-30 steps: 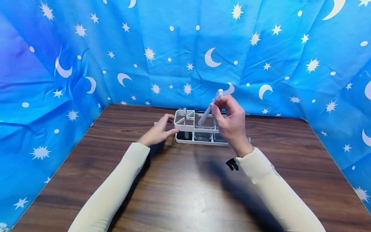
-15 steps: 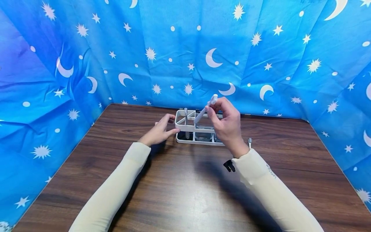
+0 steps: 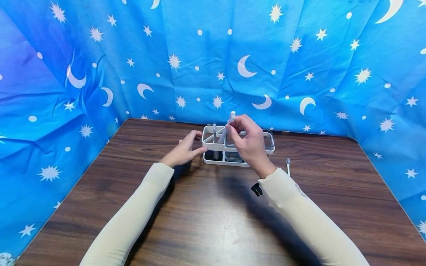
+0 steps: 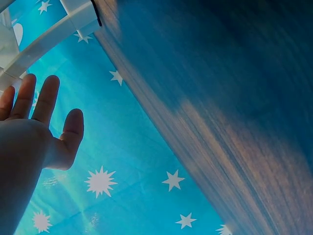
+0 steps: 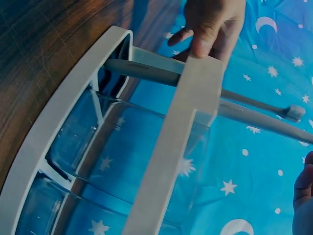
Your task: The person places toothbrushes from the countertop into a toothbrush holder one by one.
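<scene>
My right hand (image 3: pixel 247 138) pinches a toothbrush (image 3: pixel 232 117), bristle end up. The lower end of its pale handle (image 5: pixel 264 122) reaches the upper frame of a white two-tier toothbrush holder (image 3: pixel 216 146), beside the divided left section. Another toothbrush (image 3: pixel 214 128) stands in that section, its bristles (image 5: pixel 296 113) showing past the frame. My left hand (image 3: pixel 183 149) rests against the holder's left end, with the thumb at the front corner and the other fingers behind. Its fingers look fairly straight in the left wrist view.
Clear cups (image 5: pixel 117 147) sit in the holder's other sections. To the right, a toothbrush (image 3: pixel 288 167) lies on the wooden table (image 3: pixel 199 214), partly behind my right sleeve. A blue cloth (image 3: pixel 186 48) with moons and stars hangs behind the table.
My right hand has moved left with the toothbrush, from over the cup to the divided section, and the brush is more upright. The toothbrush on the table shows more. My left hand stays put.
</scene>
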Demonstrator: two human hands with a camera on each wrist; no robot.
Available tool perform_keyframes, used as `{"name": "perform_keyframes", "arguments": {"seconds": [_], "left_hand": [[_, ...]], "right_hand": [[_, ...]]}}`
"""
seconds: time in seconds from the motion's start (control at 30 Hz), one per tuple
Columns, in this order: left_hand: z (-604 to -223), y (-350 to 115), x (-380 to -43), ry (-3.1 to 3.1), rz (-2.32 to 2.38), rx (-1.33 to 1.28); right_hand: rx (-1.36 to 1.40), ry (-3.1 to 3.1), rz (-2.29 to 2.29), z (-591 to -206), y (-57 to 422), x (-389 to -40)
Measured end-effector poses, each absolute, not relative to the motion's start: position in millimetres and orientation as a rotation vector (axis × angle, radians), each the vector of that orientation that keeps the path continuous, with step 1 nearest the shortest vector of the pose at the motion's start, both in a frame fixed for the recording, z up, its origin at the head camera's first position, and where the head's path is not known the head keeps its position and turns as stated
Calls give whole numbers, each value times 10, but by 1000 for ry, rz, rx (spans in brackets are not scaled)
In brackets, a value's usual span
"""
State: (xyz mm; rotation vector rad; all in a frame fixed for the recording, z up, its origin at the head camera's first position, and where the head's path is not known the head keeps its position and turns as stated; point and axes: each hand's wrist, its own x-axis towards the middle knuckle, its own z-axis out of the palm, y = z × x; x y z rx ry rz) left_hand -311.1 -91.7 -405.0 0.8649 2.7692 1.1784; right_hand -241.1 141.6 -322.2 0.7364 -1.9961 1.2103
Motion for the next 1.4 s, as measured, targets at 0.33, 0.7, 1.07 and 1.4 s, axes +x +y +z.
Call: {"name": "perform_keyframes", "arguments": {"seconds": [0.33,0.7,1.07,1.4], "left_hand": [[-4059,-925,-3118,2771,1195,868],[-4045,-919,-3104,2765,1205,886],[-4054,-909,-3108,2776,1182,880],[-4043,-891,-3105,2788,1175,868]], "right_hand": [[656,-2182,1233,-3380,1354,-2507],[581,-2308,1218,-3522,1338,-2569],[560,-2417,1170,-3608,1336,-2590],[541,-2447,1137,-3629,1359,-2594]]}}
